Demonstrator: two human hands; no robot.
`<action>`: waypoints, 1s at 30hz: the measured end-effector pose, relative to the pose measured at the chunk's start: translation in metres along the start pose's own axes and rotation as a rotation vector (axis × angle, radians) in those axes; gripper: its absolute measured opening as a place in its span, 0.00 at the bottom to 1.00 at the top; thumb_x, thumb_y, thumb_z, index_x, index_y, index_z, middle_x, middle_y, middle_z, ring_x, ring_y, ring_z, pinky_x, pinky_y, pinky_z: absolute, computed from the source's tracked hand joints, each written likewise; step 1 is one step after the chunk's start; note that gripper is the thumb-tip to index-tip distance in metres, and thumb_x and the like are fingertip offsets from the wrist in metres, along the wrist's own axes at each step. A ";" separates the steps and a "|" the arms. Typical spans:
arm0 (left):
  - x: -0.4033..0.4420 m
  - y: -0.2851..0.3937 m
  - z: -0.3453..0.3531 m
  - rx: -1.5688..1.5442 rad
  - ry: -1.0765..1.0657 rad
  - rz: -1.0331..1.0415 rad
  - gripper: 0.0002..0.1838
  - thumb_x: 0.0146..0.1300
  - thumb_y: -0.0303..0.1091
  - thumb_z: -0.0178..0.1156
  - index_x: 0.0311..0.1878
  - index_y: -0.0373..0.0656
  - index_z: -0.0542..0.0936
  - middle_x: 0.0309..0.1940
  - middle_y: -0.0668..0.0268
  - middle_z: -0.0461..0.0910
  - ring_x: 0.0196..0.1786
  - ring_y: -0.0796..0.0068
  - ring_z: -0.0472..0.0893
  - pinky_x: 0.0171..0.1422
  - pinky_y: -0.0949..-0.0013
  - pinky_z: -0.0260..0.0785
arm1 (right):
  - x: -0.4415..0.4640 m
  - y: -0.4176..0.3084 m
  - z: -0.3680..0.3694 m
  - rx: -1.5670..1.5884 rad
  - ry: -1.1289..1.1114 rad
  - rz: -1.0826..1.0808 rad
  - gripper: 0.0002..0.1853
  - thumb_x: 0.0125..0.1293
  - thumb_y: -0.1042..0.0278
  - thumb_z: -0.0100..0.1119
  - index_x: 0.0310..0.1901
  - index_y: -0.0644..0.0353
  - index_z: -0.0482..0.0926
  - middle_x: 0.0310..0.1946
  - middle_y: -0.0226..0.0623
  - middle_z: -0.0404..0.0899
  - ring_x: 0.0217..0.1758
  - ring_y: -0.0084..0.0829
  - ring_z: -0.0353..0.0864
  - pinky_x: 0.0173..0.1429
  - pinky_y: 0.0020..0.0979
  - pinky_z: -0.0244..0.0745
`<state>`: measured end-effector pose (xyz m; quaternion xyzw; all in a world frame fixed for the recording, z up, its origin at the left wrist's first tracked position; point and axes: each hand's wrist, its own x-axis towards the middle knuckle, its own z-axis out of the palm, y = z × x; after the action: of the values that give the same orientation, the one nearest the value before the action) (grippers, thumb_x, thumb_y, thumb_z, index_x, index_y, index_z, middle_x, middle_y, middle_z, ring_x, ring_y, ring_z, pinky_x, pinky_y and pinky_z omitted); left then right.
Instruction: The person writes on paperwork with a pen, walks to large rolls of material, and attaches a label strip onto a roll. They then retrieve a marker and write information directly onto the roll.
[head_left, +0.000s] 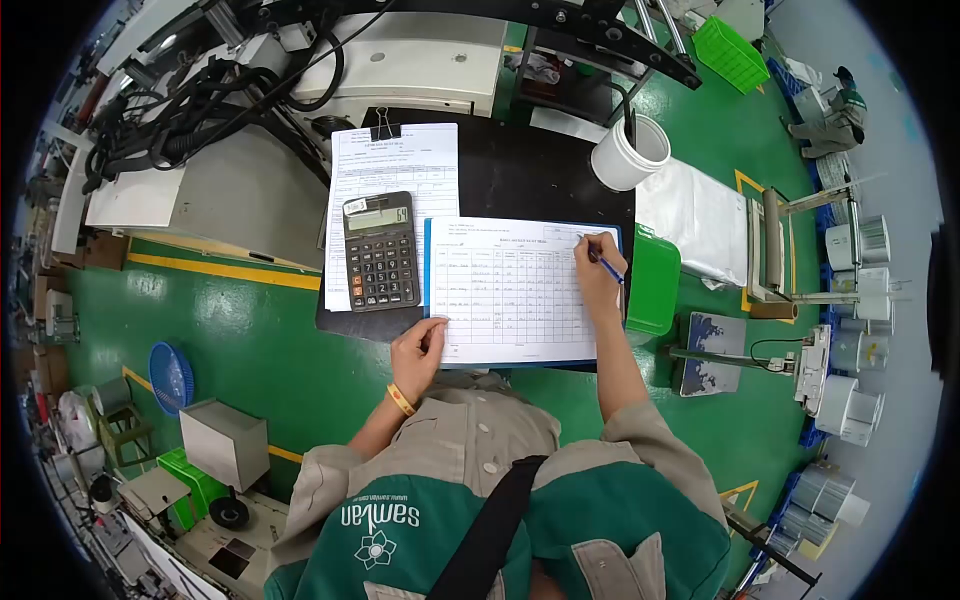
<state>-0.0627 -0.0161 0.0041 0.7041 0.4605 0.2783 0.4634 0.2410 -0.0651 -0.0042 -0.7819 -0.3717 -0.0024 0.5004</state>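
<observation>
Ideally, the empty, half-curled left hand (418, 352) pins the form (515, 290) by the counter's near edge (365, 325) while the right hand (598, 262) pinches the pen (611, 270).

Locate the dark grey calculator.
In the head view, the dark grey calculator lies left of centre on white printed sheets, near a black binder clip, left of the blue-backed white form.
</observation>
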 end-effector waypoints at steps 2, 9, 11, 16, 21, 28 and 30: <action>0.000 0.000 0.000 0.010 0.002 -0.005 0.08 0.65 0.30 0.60 0.43 0.38 0.84 0.20 0.67 0.78 0.24 0.85 0.71 0.29 0.76 0.66 | -0.001 -0.001 -0.001 -0.008 0.002 0.006 0.05 0.60 0.75 0.62 0.31 0.65 0.75 0.20 0.34 0.75 0.22 0.18 0.71 0.28 0.24 0.69; 0.000 0.000 0.000 0.000 -0.005 -0.006 0.08 0.66 0.31 0.60 0.43 0.39 0.83 0.21 0.67 0.78 0.24 0.85 0.71 0.29 0.76 0.66 | -0.001 -0.005 -0.004 -0.014 -0.041 0.015 0.05 0.59 0.77 0.62 0.31 0.65 0.75 0.20 0.33 0.75 0.23 0.17 0.71 0.29 0.22 0.68; 0.000 -0.001 0.001 -0.004 0.005 0.010 0.08 0.65 0.31 0.60 0.42 0.39 0.83 0.20 0.66 0.77 0.23 0.84 0.71 0.28 0.75 0.65 | 0.000 -0.005 -0.004 -0.006 -0.033 0.019 0.05 0.59 0.77 0.62 0.31 0.66 0.75 0.20 0.32 0.75 0.23 0.17 0.71 0.29 0.22 0.68; 0.000 -0.003 0.004 -0.023 0.039 0.029 0.07 0.64 0.29 0.60 0.41 0.38 0.83 0.20 0.64 0.77 0.20 0.81 0.71 0.26 0.74 0.65 | 0.000 -0.009 -0.003 -0.016 -0.002 0.030 0.05 0.59 0.77 0.62 0.31 0.66 0.75 0.20 0.33 0.75 0.23 0.17 0.71 0.29 0.22 0.68; 0.000 -0.002 0.003 -0.023 0.050 0.039 0.07 0.63 0.29 0.61 0.41 0.38 0.84 0.19 0.65 0.76 0.20 0.82 0.70 0.26 0.74 0.64 | 0.000 -0.007 -0.004 -0.041 -0.013 0.022 0.04 0.59 0.77 0.61 0.31 0.65 0.75 0.20 0.35 0.76 0.22 0.20 0.73 0.29 0.24 0.70; -0.001 -0.002 0.003 -0.060 0.041 0.017 0.07 0.63 0.29 0.61 0.42 0.39 0.84 0.19 0.67 0.75 0.21 0.84 0.69 0.26 0.74 0.63 | 0.000 -0.011 -0.005 -0.024 -0.025 0.057 0.04 0.59 0.76 0.61 0.31 0.66 0.76 0.21 0.35 0.77 0.24 0.22 0.74 0.31 0.24 0.70; 0.000 -0.001 0.000 -0.063 -0.005 -0.008 0.09 0.63 0.29 0.61 0.46 0.39 0.81 0.19 0.68 0.75 0.22 0.84 0.69 0.27 0.75 0.64 | -0.001 -0.009 -0.005 -0.043 -0.008 0.044 0.04 0.59 0.76 0.61 0.31 0.66 0.76 0.21 0.36 0.77 0.24 0.22 0.74 0.31 0.24 0.70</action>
<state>-0.0630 -0.0161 0.0037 0.6878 0.4532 0.2891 0.4877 0.2370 -0.0672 0.0046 -0.8005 -0.3565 0.0038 0.4818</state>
